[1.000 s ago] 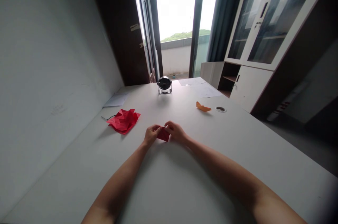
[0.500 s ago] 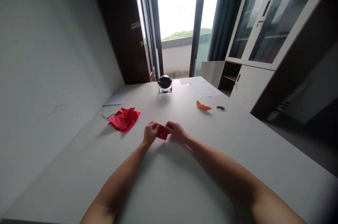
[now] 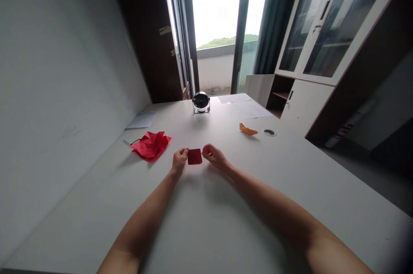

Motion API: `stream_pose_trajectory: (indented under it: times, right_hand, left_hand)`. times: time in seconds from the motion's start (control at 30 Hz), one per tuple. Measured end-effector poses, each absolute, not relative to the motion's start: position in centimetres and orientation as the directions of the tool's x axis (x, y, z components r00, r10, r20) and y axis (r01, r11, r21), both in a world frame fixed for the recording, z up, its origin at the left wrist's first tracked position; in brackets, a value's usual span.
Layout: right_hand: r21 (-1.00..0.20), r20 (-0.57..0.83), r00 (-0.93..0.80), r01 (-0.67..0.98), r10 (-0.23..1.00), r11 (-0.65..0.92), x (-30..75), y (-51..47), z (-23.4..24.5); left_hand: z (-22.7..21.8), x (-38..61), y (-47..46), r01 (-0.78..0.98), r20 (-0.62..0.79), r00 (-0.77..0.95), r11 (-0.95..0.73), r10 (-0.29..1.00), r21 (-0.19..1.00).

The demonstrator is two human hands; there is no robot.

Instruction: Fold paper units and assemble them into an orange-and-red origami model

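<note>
A small folded square of dark red paper is held up just above the white table, its face toward me. My left hand pinches its left edge between thumb and fingers. Close to the paper's right edge is my right hand, fingers loosely curled and slightly apart, with nothing visible in them. Further left lies a larger red folded paper piece with several raised points. An orange paper boat rests to the right, beyond my right hand.
A round black and silver device on a stand is at the table's far side. White paper sheets lie at the back right, another sheet by the left wall. A round cable hole is beside the boat. A thin dark cable shows behind the red piece.
The small red square has turned from tilted to nearly level and moved slightly left and up with my left hand. My right hand has come off its edge.
</note>
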State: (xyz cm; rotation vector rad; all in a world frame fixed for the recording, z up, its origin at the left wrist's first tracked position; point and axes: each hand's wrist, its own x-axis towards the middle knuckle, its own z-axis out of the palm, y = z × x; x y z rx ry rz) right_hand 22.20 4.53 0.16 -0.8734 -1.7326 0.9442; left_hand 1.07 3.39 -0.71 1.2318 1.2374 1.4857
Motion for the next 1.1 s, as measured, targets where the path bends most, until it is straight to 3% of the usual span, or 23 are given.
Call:
stream_pose_trajectory:
  times: [0.23,0.4,0.63,0.73,0.87,1.1]
  right_hand:
    - [-0.905,0.314,-0.431,0.134,0.846,0.404,21.6,4.0,0.3]
    - [-0.941,0.238,-0.485,0.1,0.842,0.323,21.8,4.2,-0.2]
    - [-0.903,0.341,-0.527,0.046,0.779,0.427,21.5,3.4,0.8]
    - [-0.876,0.35,-0.521,0.114,0.779,0.47,21.5,3.4,0.8]
    - [-0.891,0.29,-0.451,0.194,0.844,0.41,21.5,3.6,0.5]
    - [-0.914,0.275,-0.362,0.188,0.891,0.359,21.7,4.4,-0.5]
  left_hand:
    - [-0.4,1.5,3.1,0.086,0.179,-0.158,-0.167,0.971,0.982]
    - [-0.5,1.5,3.1,-0.001,0.152,-0.136,-0.154,0.979,0.988]
    - [-1.0,1.7,3.1,-0.023,0.124,-0.018,-0.124,0.992,0.992]
    - [-1.1,1.9,3.0,0.019,0.121,0.028,-0.122,0.992,0.992]
    - [-0.7,2.1,2.8,0.007,0.142,0.03,-0.142,0.989,0.99]
    - [0.3,2.3,2.3,-0.086,0.164,0.02,-0.162,0.986,0.983]
